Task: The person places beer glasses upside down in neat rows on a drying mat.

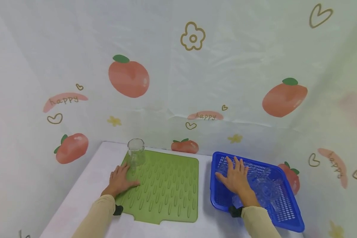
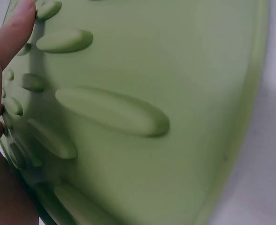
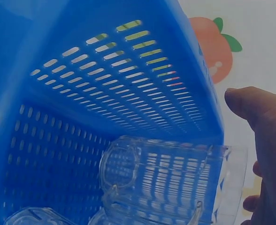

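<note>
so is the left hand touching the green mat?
Touching. In the head view the left hand lies flat with its fingers spread on the green mat. The left wrist view shows the palm against the mat's ribbed surface with no gap.

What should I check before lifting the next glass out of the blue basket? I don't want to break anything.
1. Right hand over a clear glass in the blue basket: ok.
2. Fingers round that glass: not ok, they lie straight.
3. Free room on the green mat: ok.
4. Upright glass on the mat clear of the drop spot: ok.
5. Left hand steadies the mat: ok.
6. Glasses chipped: cannot tell.
</note>
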{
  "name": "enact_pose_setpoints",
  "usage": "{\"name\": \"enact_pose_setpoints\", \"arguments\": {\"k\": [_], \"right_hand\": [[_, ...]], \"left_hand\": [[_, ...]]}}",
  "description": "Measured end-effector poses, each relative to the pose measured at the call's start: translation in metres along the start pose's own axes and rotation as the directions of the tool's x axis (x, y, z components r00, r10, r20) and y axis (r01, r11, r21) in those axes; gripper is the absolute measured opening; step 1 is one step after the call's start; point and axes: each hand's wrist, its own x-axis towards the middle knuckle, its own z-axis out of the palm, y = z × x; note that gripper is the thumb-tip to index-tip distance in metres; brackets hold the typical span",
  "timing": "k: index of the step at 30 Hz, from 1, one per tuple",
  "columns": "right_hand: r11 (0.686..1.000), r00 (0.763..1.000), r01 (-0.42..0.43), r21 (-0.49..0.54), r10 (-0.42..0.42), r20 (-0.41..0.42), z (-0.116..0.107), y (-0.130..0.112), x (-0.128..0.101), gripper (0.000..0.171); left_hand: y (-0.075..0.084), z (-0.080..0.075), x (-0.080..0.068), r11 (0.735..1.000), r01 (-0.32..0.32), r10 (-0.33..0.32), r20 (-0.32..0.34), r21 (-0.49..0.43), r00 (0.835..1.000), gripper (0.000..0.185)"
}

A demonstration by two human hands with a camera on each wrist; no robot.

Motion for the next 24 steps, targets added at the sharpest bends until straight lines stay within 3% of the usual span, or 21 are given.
{"name": "enact_pose_setpoints", "arguments": {"k": [11, 24], "right_hand": [[1.000, 1.000, -0.021, -0.023, 0.022, 0.019, -0.001, 0.004, 0.014, 0.090], [0.999, 0.999, -0.037, -0.010, 0.037, 0.030, 0.001, 0.002, 0.023, 0.084]], "left_hand": [[-0.006, 0.004, -0.004, 0.999, -0.040, 0.040, 0.017, 0.031, 0.999, 0.119], [-0.011, 0.007, 0.002, 0.999, -0.030, 0.029, 0.019, 0.031, 0.999, 0.121]]}}
